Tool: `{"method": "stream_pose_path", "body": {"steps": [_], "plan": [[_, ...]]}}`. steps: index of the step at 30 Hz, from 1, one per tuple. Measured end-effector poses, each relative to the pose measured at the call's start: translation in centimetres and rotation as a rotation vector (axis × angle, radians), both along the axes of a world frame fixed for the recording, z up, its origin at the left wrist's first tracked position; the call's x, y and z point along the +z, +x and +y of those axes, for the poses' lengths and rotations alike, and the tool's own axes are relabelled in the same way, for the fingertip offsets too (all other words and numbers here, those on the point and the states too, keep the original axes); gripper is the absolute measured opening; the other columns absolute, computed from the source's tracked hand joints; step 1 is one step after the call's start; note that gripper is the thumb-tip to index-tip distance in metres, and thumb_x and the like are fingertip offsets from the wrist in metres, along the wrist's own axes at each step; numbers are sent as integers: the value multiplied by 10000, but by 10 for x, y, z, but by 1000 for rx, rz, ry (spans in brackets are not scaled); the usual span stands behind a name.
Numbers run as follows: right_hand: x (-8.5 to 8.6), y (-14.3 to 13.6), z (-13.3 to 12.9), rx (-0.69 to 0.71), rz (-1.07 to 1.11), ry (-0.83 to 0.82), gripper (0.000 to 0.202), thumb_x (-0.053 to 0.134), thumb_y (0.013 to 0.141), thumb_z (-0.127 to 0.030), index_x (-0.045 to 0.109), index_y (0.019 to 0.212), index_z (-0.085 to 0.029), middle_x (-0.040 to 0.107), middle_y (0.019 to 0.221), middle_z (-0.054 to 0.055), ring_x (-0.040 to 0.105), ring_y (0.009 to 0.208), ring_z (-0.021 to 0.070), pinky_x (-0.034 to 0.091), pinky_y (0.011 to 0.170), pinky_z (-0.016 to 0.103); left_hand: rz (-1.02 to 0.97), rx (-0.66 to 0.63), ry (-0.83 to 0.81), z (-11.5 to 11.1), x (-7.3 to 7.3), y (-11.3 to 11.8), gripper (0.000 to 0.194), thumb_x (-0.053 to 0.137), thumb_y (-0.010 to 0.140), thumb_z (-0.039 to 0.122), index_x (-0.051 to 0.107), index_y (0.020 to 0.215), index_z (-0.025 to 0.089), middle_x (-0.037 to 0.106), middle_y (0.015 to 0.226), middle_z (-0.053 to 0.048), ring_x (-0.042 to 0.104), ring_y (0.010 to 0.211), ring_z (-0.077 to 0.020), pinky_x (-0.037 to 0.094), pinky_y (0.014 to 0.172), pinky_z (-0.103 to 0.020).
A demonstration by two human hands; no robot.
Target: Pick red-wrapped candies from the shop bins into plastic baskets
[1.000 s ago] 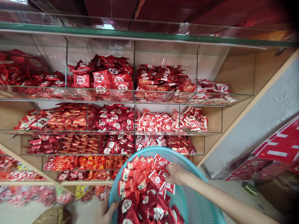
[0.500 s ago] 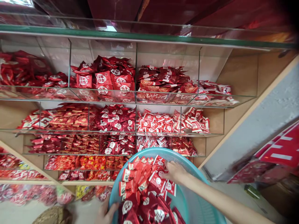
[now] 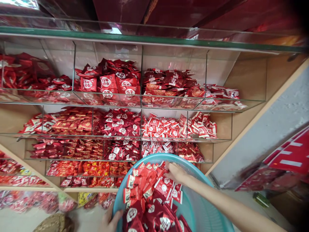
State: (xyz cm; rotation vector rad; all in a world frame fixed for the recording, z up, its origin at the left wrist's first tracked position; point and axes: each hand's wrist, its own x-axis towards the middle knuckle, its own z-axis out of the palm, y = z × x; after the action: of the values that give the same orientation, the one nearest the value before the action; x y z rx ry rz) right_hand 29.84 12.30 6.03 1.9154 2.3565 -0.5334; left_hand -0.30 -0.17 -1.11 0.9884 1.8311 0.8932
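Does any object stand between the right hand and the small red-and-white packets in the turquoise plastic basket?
Nothing visible does. The right hand is inside the round turquoise plastic basket, its fingers right at the small red-and-white packets. The left hand is at the basket's left rim, out of that path.

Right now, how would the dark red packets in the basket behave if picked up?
The dark red packets are probably slippery, given their sheen. Creases suggest they'd crinkle easily. Heaped loosely in the turquoise basket, they may slide apart.
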Motion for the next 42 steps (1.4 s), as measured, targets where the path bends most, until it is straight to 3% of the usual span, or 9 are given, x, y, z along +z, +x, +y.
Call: {"method": "stream_pose_path", "body": {"steps": [8,13,20,26,31,42], "plan": [[-3,12,-2,66,82,137,170,456,820,-141,537,969,-156,606,894,74,546,811,171,357,685,257,-13,-18,-8,0,-1,0,600,550,561,453,609,987,36,579,1219,-249,452,1235,-367,360,1046,-426],[15,20,-10,85,127,176,161,410,840,-137,535,929,-188,598,889,40,531,807,163,363,714,261,-22,-18,9,0,4,0,453,586,576,402,634,920,111,669,1097,-172,484,1213,-342,366,1043,-423],[39,42,-33,295,-1,244,234,325,879,-119,545,878,-199,595,936,54,545,834,185,386,723,279,27,-1,-39,0,7,1,467,609,580,390,634,952,108,672,1079,-170,444,1250,-338,335,1064,-427],[28,60,-44,381,-1,221,280,321,890,-98,569,962,-206,599,1046,62,547,962,190,407,834,303,18,-44,-18,-1,6,0,457,596,620,387,643,978,106,690,1049,-142,464,1235,-324,337,1065,-416],[18,58,-41,393,-122,223,291,326,867,-56,579,935,-184,603,1049,75,555,941,191,419,803,307,27,-5,-36,-1,7,1,482,614,609,372,636,1004,97,682,1071,-156,455,1243,-329,337,1061,-422],[27,62,-28,290,119,245,166,358,870,-155,511,815,-193,573,854,44,519,733,163,391,671,276,10,-55,-30,-1,9,3,560,499,572,477,622,992,127,666,1120,-139,476,1225,-321,364,1051,-393]]}}
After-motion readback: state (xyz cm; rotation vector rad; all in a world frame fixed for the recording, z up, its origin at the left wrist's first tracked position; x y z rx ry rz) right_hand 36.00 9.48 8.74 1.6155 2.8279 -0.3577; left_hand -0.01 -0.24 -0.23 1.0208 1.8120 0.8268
